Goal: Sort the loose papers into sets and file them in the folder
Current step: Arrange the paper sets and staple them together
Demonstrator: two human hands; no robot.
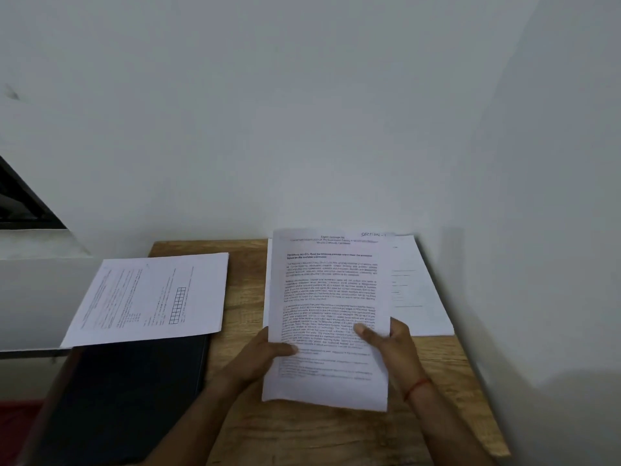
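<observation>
From the head camera, both hands grip a printed sheet (pixel 331 297) of dense text, lifted above the wooden surface (pixel 302 432). The left hand (pixel 262 354) pinches its left edge, thumb on the printed face and fingers curled behind. The right hand (pixel 395 348) grips the right edge the same way, thumb pressed on the text; a red thread (pixel 416 387) circles that wrist. Whether one sheet or several are held cannot be told. Beyond the right hand, partly hidden under the held sheet, a white pile of papers (pixel 423 297) lies on the surface. Well to the left of the left hand lies the dark folder (pixel 134 398), closed, with a gridded page (pixel 151 297) resting across its far end.
</observation>
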